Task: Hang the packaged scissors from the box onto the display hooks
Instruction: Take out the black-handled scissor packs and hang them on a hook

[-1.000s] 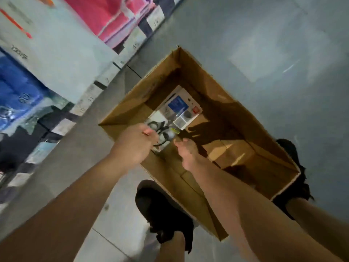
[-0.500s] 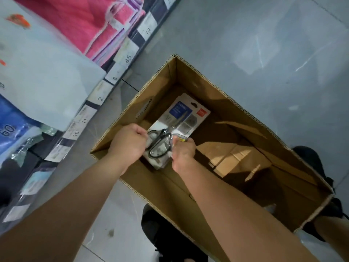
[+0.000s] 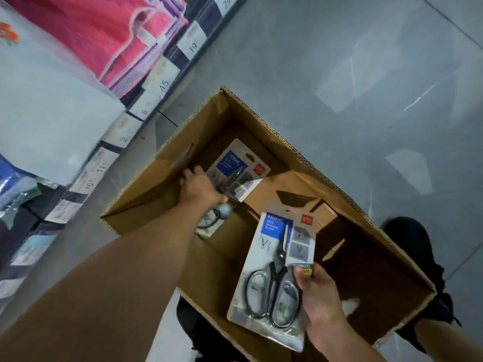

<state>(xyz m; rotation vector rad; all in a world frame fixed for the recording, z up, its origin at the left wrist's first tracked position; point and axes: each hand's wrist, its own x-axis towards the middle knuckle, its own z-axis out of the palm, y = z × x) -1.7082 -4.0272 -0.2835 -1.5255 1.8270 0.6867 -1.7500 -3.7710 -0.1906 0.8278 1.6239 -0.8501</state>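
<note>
Picking stage: the right hand (image 3: 320,301) pinches one pack of scissors (image 3: 274,270) by its lower corner above the cardboard box (image 3: 261,113). The left hand (image 3: 201,184) reaches onto a second pack (image 3: 235,171) inside, grip unclear. Next, likely, lifting it towards display hooks out of view.

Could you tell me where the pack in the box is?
Head view: the pack lies far left in the box, by the left hand.

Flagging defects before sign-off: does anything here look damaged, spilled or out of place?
Nothing stands out. The scissors pack in the right hand looks intact; the left hand touches a second pack inside the open box.
</note>
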